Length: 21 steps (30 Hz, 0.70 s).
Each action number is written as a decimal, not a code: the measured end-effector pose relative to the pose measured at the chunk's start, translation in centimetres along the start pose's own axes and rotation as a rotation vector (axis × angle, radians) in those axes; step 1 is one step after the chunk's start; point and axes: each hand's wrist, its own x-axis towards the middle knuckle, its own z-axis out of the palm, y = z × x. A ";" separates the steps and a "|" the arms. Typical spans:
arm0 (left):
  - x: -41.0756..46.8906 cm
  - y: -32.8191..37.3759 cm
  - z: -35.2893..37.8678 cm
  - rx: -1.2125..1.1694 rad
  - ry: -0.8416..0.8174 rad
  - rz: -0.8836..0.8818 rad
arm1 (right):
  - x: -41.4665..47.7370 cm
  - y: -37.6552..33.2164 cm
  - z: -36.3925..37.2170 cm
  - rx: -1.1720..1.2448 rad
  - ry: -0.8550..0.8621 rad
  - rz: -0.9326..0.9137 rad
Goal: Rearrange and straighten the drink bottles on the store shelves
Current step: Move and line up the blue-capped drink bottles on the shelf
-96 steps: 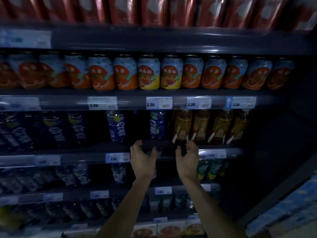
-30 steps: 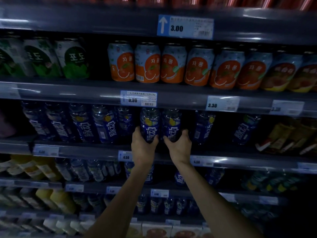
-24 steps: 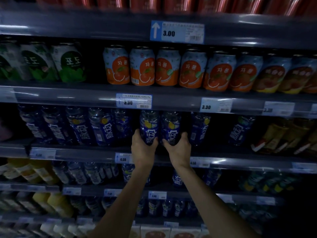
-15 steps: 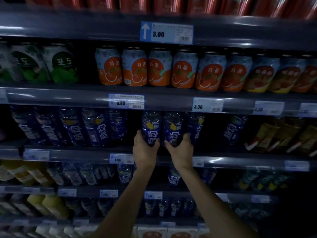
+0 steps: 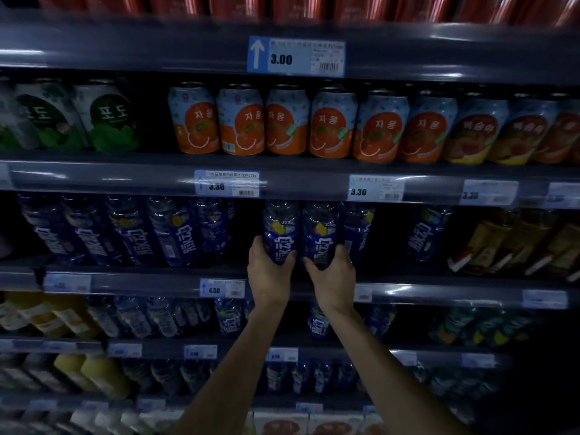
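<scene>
In the centre of the frame the person reaches both arms up to the middle shelf [image 5: 141, 282], the one with the 4.50 price tag [image 5: 221, 289] on its front rail. The left hand [image 5: 270, 273] holds the lower part of the first blue bottle [image 5: 280, 229]: its grip is curled round the bottle, fingers on the left side and thumb on the front. The right hand [image 5: 333, 276] holds the second blue bottle [image 5: 318, 232] in the same way, mirrored, with the grip wrapped round the low part. Both bottles are upright and stand side by side, touching or almost touching. Their bases are hidden behind the hands, so it cannot be told if they rest on the shelf.

Just right of them, a little deeper, stands another blue bottle [image 5: 357, 230], and further right a single blue bottle [image 5: 423, 235] stands apart. At the left of the same shelf is a row of blue bottles [image 5: 125, 235] (they look tilted, maybe only from the wide lens). At the far right are brown bottles [image 5: 518, 243]. On the shelf above stand orange cans [image 5: 285, 120] and, to the left, green cans [image 5: 110, 117].
</scene>
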 end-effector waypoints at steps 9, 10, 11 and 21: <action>-0.1 -0.7 -0.1 0.055 0.001 -0.019 | 1.9 1.4 -3.2 0.171 0.203 0.056; -0.1 -0.7 -0.2 0.060 -0.002 -0.018 | 2.5 1.4 -3.5 0.203 0.168 0.067; -0.1 -0.9 -0.2 0.072 -0.003 -0.016 | 3.1 1.3 -3.8 0.230 0.126 0.073; 0.0 -2.4 -0.7 0.098 -0.004 0.012 | 4.1 2.5 -4.0 0.257 0.137 0.141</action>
